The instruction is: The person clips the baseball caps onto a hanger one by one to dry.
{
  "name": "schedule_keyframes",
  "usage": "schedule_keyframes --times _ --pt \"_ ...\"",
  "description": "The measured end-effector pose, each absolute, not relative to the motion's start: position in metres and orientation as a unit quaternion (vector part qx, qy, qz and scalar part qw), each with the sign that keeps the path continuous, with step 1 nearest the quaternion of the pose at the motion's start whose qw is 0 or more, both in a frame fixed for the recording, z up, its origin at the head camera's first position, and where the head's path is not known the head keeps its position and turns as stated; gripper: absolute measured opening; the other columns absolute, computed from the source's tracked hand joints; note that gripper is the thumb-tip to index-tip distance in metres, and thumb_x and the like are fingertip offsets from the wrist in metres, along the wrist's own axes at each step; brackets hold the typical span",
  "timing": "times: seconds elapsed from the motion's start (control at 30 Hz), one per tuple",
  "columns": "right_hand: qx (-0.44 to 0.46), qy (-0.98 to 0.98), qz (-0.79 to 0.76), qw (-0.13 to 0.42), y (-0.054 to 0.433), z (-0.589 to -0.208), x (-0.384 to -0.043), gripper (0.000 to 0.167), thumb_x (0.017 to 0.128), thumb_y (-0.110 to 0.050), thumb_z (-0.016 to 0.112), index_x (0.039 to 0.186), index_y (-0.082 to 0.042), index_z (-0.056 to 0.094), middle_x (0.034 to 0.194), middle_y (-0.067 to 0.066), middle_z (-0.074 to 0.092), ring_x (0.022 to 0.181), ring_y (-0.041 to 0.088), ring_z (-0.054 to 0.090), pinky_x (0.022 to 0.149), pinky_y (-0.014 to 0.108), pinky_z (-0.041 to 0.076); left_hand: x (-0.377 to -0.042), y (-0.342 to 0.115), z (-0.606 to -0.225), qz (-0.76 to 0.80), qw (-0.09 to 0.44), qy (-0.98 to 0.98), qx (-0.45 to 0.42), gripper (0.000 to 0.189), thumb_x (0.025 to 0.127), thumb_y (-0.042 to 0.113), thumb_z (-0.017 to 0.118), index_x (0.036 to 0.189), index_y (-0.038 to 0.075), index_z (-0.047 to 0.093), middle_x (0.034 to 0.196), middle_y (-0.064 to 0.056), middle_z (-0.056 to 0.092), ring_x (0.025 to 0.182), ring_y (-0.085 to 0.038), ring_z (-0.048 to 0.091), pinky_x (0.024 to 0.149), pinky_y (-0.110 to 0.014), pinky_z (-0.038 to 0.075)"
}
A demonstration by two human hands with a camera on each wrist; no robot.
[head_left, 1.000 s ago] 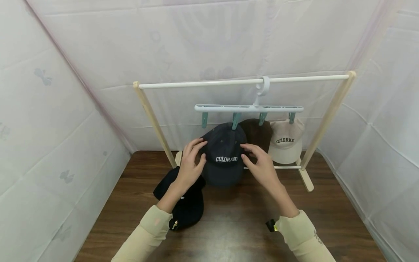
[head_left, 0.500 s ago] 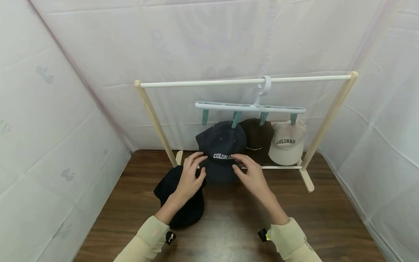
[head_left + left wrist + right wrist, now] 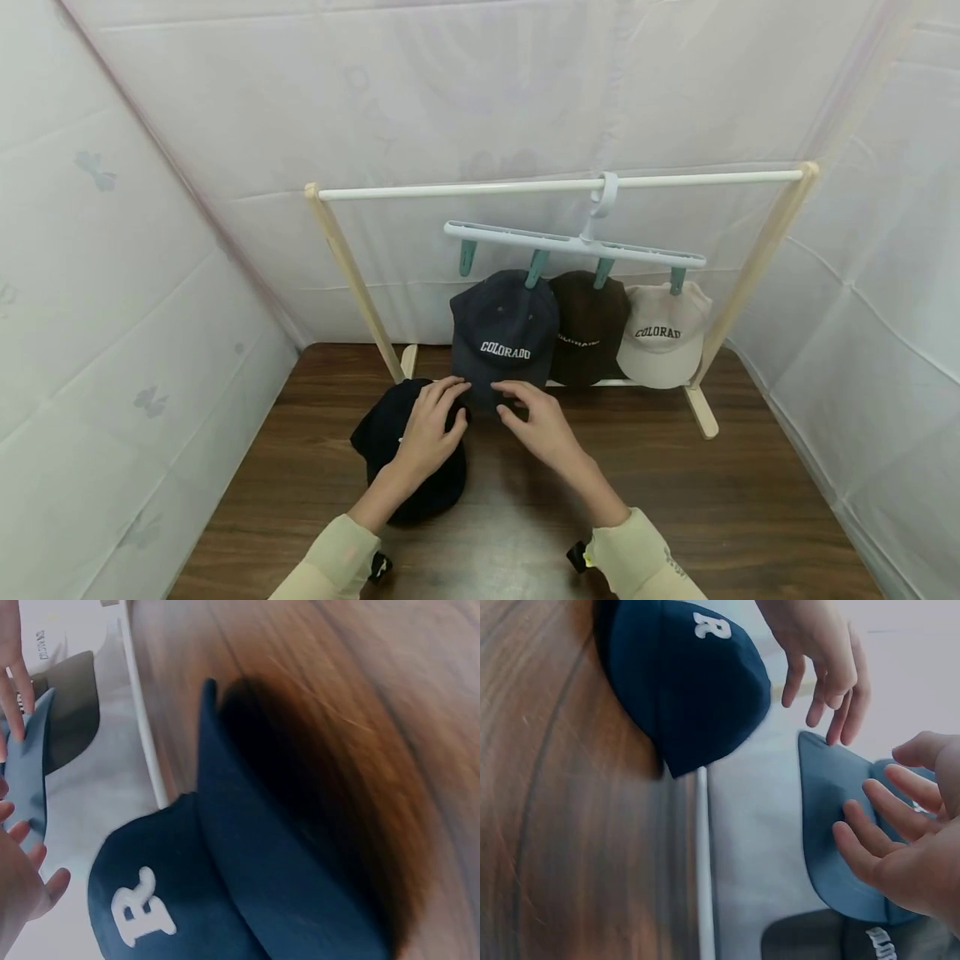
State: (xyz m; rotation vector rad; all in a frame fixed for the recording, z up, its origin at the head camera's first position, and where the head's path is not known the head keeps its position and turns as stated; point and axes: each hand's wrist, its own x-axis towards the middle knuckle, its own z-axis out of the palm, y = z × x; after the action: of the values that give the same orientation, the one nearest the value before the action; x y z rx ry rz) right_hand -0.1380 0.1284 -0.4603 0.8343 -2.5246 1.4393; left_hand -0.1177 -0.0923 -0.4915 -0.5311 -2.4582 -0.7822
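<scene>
A navy cap (image 3: 504, 321) with white COLORADO lettering hangs from a green clip (image 3: 537, 269) on a pale clip hanger (image 3: 517, 237). Beside it hang a brown cap (image 3: 600, 321) and an off-white cap (image 3: 666, 333). The hanger tilts, its left end higher. At the navy cap's brim, my left hand (image 3: 429, 429) and right hand (image 3: 542, 427) face each other with loosely bent fingers, gripping nothing. In the right wrist view the right hand (image 3: 915, 832) overlaps the brim. A dark cap (image 3: 172, 900) with a white R lies on the table under my left forearm.
The hanger hooks over the white rail (image 3: 450, 192) of a wooden-legged rack. A clip (image 3: 467, 258) at the hanger's left end holds nothing. The rack's foot (image 3: 701, 412) stands on the brown wooden table (image 3: 750, 500). White fabric walls (image 3: 225, 100) enclose the back and sides.
Both hands have come down and back from the navy cap's sides to its brim, the right one also moving left. The hanger has tipped, left end up and right end down, shifting the caps.
</scene>
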Motion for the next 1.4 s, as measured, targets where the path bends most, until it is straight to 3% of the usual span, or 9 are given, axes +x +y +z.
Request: schedule_keyframes --times 0.27,0.47,0.67,0.97,1.4 --pt "0.293 -0.828 0.479 0.005 0.112 -0.471 -0.135 0.034 0.099 -0.013 0.068 0.133 -0.012 0.066 0.131 0.008 0.065 0.116 0.028 0.064 0.096 0.046 0.053 -0.113 -0.104 -0.500 -0.248 0.246 -0.919 -0.185 0.036 0.095 0.008 0.067 0.131 0.010 0.065 0.137 -0.011 0.058 0.124 -0.031 0.052 0.101 -0.053 0.044" --pt "0.303 -0.826 0.474 -0.025 0.098 -0.474 -0.133 0.034 0.101 -0.014 0.065 0.135 -0.012 0.064 0.134 0.008 0.064 0.118 0.026 0.064 0.097 0.044 0.053 -0.113 -0.112 -0.500 -0.234 0.260 -0.917 -0.193 0.033 0.095 0.010 0.067 0.129 0.009 0.066 0.135 -0.012 0.060 0.122 -0.032 0.053 0.098 -0.053 0.045" --pt "0.305 -0.824 0.476 -0.043 0.086 -0.474 -0.135 0.035 0.102 -0.015 0.064 0.137 -0.013 0.063 0.135 0.009 0.062 0.120 0.031 0.063 0.098 0.043 0.053 -0.115 -0.123 -0.495 -0.226 0.252 -0.924 -0.179 0.032 0.097 0.012 0.064 0.129 0.009 0.066 0.136 -0.010 0.059 0.121 -0.033 0.053 0.099 -0.054 0.045" --pt "0.296 -0.819 0.488 -0.051 0.080 -0.472 -0.142 0.035 0.102 -0.014 0.064 0.137 -0.013 0.063 0.134 0.007 0.063 0.118 0.025 0.065 0.095 0.035 0.054 -0.115 -0.143 -0.494 -0.200 0.249 -0.932 -0.172 0.031 0.096 0.010 0.066 0.127 0.007 0.066 0.134 -0.014 0.059 0.120 -0.037 0.054 0.099 -0.056 0.045" --pt "0.300 -0.807 0.501 -0.085 0.060 -0.469 -0.153 0.035 0.103 -0.014 0.061 0.139 -0.012 0.062 0.140 0.006 0.061 0.121 0.026 0.063 0.096 0.035 0.054 -0.113 -0.172 -0.487 -0.237 0.218 -0.943 -0.083 0.030 0.099 0.014 0.061 0.128 0.006 0.065 0.136 -0.016 0.059 0.124 -0.041 0.050 0.101 -0.061 0.040"
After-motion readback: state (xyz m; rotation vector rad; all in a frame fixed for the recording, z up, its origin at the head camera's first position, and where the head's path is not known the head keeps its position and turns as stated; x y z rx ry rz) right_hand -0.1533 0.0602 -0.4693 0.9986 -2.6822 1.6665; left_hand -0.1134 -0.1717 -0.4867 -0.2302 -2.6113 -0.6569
